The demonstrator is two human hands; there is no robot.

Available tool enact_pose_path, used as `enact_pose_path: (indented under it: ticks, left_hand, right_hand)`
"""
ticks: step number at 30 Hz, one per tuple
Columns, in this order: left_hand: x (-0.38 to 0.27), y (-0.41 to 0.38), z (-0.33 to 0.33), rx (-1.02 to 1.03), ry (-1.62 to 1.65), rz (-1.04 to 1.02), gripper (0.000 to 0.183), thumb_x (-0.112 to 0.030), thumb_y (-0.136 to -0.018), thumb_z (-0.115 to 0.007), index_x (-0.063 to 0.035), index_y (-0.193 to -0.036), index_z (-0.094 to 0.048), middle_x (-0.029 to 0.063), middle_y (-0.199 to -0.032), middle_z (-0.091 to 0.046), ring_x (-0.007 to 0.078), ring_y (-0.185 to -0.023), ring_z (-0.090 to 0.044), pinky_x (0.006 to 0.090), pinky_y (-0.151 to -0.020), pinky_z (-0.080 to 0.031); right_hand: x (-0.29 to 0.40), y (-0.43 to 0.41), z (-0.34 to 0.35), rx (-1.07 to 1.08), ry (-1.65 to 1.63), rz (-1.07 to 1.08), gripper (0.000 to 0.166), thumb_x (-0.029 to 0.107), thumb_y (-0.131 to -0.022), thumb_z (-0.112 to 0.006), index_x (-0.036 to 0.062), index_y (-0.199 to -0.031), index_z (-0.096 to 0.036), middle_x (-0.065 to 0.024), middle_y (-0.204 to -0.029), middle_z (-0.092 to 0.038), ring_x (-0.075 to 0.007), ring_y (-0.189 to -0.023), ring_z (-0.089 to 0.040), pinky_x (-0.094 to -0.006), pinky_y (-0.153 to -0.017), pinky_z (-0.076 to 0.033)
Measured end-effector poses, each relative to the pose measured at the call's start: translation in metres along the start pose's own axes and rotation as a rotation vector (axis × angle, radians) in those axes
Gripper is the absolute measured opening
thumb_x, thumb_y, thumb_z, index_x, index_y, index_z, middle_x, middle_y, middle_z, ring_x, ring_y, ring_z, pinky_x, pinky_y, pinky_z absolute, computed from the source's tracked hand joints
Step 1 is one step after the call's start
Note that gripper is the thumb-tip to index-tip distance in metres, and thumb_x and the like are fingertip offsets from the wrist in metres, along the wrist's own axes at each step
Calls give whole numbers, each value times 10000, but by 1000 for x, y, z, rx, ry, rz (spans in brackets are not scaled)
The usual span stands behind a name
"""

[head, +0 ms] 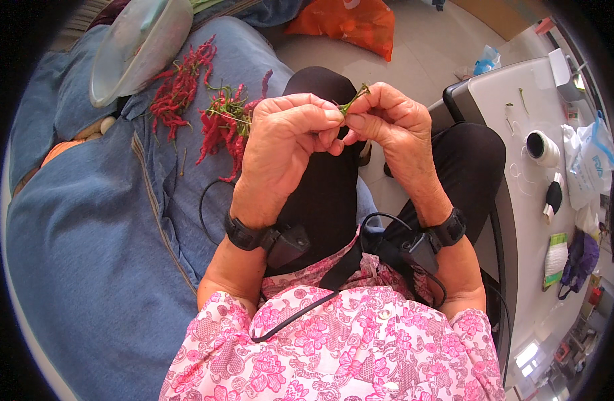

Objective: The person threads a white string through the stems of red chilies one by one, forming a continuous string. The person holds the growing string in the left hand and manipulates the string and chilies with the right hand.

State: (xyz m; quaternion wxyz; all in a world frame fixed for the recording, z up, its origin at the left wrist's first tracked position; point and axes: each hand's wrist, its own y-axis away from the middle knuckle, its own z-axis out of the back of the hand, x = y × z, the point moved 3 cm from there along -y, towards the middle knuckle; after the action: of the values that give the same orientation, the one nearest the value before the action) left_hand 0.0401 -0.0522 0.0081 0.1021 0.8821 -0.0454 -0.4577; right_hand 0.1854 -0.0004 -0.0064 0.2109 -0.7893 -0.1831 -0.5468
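Note:
My left hand [287, 133] and my right hand [395, 120] meet above my lap, fingertips nearly touching. Between them I pinch some green chili stems [354, 98], whose tips stick up past my right forefinger. What hangs below the pinch is hidden by my fingers. Beside my left hand, a bunch of red chilies with green stems [224, 125] rests on the blue cloth, partly covered by that hand. Farther left is a second bunch of wrinkled red chilies [176, 95].
A translucent plastic basin [141, 50] leans on the blue cloth [96, 215]. To the right, a white table [532, 200] bears a thread spool [544, 149], a card of white string [556, 258] and a plastic bag [588, 165]. An orange bag [347, 25] lies on the floor. Cables run from my wrist straps.

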Motion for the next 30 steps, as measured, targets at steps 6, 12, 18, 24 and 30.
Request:
enact_pose_path:
  ticks: [6, 12, 18, 24, 30]
  left_hand:
    - [-3, 2, 0, -40, 19, -56, 70, -2, -800, -630, 57, -809, -667, 77, -686, -625, 130, -576, -568, 298, -577, -515]
    - [-22, 13, -8, -142, -240, -237, 79, -18, -805, -641, 49, -815, -682, 66, -714, -655, 110, -618, -602, 233, -604, -492]
    - [-24, 26, -19, -136, -472, -289, 92, -9, -826, -647, 58, -882, -674, 80, -773, -671, 122, -667, -619, 229, -640, -491]
    - [-21, 34, -29, -140, -564, -315, 91, -23, -840, -663, 43, -901, -677, 44, -794, -676, 76, -699, -611, 192, -654, -477]
    - [-17, 33, -32, -166, -538, -376, 52, -9, -808, -673, 41, -806, -659, -7, -683, -623, 26, -640, -534, 194, -540, -427]
  right_hand:
    - [9, -1, -2, -7, -24, -32, 72, -15, -842, -656, -7, -904, -619, -35, -858, -629, -89, -770, -606, -218, -649, -538]
    - [35, -1, 3, -139, 255, 324, 211, 34, -783, -745, 45, -974, -656, -16, -925, -577, -72, -767, -555, -199, -648, -488]
    - [61, 4, -11, -60, 735, 660, 195, 112, -691, -780, 65, -872, -726, -60, -859, -550, -186, -760, -563, -285, -656, -448]
    - [67, 11, -19, -50, 865, 676, 151, 80, -689, -749, 61, -822, -680, -61, -802, -562, -226, -749, -559, -321, -642, -460]
    - [63, 9, -29, -63, 1096, 923, 179, 57, -618, -698, 53, -776, -615, -61, -805, -575, -240, -735, -550, -321, -613, -460]
